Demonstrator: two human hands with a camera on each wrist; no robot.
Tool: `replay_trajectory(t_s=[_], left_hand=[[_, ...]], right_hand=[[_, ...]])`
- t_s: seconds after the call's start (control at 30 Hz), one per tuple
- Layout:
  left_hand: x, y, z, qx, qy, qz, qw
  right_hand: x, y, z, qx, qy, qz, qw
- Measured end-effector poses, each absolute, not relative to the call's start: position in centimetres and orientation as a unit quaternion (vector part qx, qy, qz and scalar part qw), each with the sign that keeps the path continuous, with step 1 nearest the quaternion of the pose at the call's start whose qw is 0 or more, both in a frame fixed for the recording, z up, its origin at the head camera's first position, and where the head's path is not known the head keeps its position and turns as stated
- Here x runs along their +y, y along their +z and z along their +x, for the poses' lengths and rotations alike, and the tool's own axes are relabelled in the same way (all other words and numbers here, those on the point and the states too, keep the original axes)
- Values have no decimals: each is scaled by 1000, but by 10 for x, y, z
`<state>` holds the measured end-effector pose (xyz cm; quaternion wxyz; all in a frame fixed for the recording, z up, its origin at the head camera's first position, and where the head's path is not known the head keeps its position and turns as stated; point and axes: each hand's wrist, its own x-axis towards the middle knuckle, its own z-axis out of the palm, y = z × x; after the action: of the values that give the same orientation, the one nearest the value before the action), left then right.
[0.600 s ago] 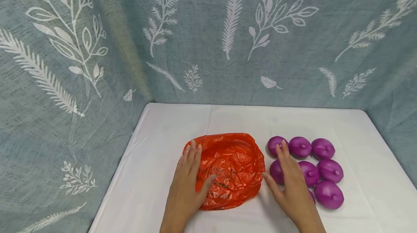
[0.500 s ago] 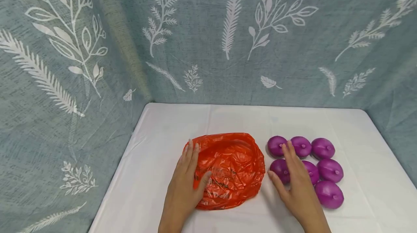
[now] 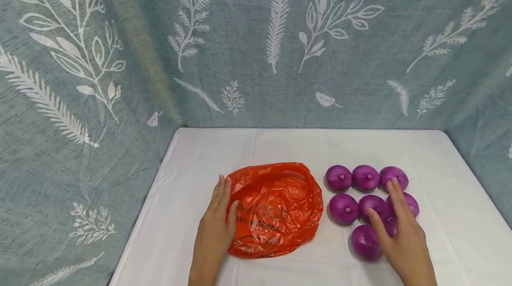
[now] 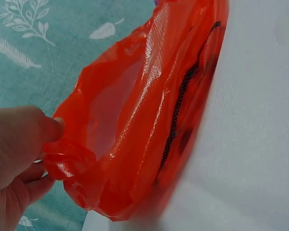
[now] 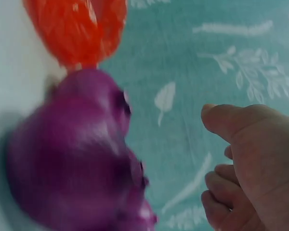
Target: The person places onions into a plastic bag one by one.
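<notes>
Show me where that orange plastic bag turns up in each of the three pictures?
Head: orange bag lies centre on the white table, left of the purple onions.
Left wrist: fills the middle.
Right wrist: top left corner, blurred.
Shared landmark: the leaf-patterned curtain.

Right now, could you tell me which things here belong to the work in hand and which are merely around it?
In use:
- bag, left hand at its edge
- onions, right hand over them

Merely around:
- table
- curtain
</notes>
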<state>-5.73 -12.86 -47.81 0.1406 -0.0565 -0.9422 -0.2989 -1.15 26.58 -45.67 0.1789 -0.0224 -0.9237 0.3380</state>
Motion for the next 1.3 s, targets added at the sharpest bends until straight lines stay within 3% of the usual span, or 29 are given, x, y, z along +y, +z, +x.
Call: replay_trajectory(t_s=[0.23, 0.57, 1.03, 1.3], left_hand=[[-131, -483, -59, -938, -312, -50, 145], [-131, -486, -57, -932, -325, -28, 158], [-130, -487, -59, -929, -330, 0, 167], [-126, -487, -62, -928, -328, -14, 177]], right_hand=[[291, -463, 4, -920, 317, -107, 203], [316, -479, 28, -921, 303, -201, 140], [320, -506, 37, -924, 305, -227, 35], [321, -519, 43, -940, 267, -208, 33]])
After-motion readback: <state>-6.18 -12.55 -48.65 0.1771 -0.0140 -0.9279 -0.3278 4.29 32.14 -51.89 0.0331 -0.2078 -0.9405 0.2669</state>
